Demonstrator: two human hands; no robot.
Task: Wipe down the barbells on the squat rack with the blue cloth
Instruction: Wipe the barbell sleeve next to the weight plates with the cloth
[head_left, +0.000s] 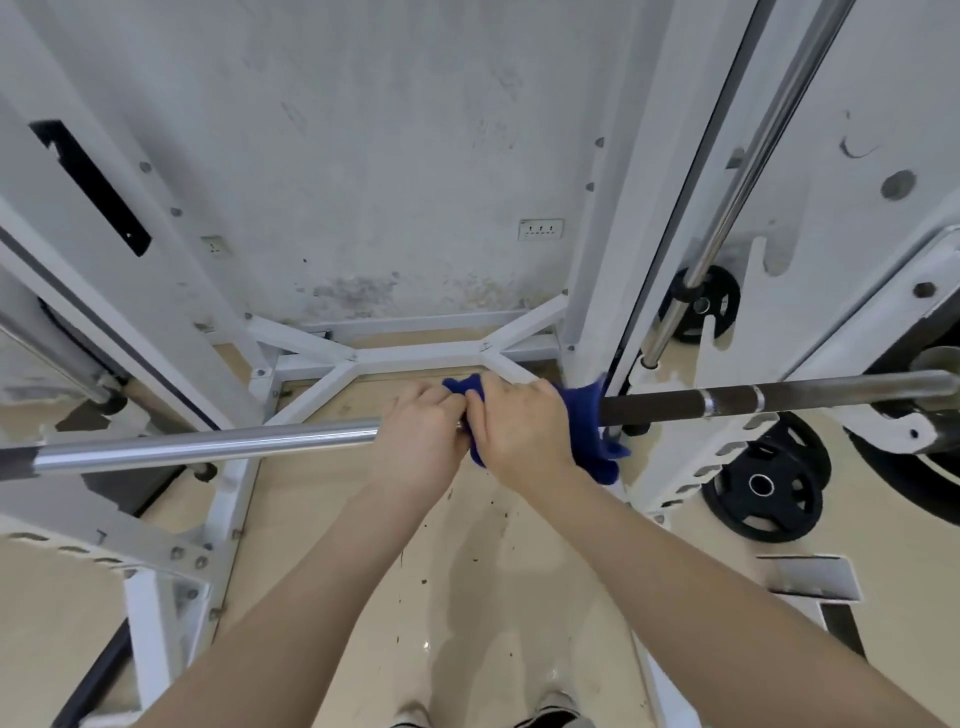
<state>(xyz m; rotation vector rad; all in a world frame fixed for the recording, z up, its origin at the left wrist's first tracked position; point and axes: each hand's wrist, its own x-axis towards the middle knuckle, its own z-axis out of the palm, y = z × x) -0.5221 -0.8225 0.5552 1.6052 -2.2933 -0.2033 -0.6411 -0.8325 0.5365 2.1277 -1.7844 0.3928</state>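
A steel barbell (208, 446) runs across the view at waist height, shiny on the left and dark and knurled on the right (675, 404). The blue cloth (587, 421) is wrapped around the bar near its middle. My right hand (519, 426) is closed over the cloth and the bar. My left hand (421, 441) grips the bar right beside it, its fingers touching the cloth's left edge. A second chrome bar (748, 171) stands upright in the rack at the right.
White squat rack uprights (613, 260) and base braces (415, 358) surround the bar. Black weight plates (763, 488) lean at the right, one more (701, 304) farther back. A stained white wall with sockets (540, 228) is behind. Beige floor lies below.
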